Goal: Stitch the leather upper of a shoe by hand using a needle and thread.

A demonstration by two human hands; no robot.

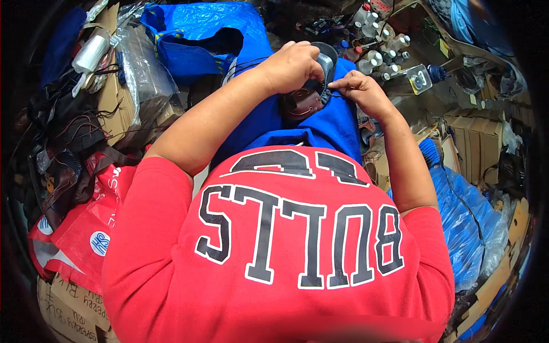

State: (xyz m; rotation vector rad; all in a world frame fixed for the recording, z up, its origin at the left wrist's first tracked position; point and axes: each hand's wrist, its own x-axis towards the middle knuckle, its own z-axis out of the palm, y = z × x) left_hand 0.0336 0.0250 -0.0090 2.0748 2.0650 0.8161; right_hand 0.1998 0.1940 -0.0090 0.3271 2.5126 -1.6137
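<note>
A dark brown leather shoe with a dark heel end rests on my lap, over blue trousers. My left hand is closed above its left side, fingers curled down by the opening; what they grip is hidden. Thin black strands run out to the left of this hand. On the other side, my right hand pinches at the shoe's right edge with thumb and forefinger. Between the two hands the shoe's upper part shows only in part.
Several small bottles with white and red caps stand beyond my right hand. A blue bag lies ahead on the left, near cardboard and clear plastic. Blue plastic wrapping is at my right, a red bag at my left.
</note>
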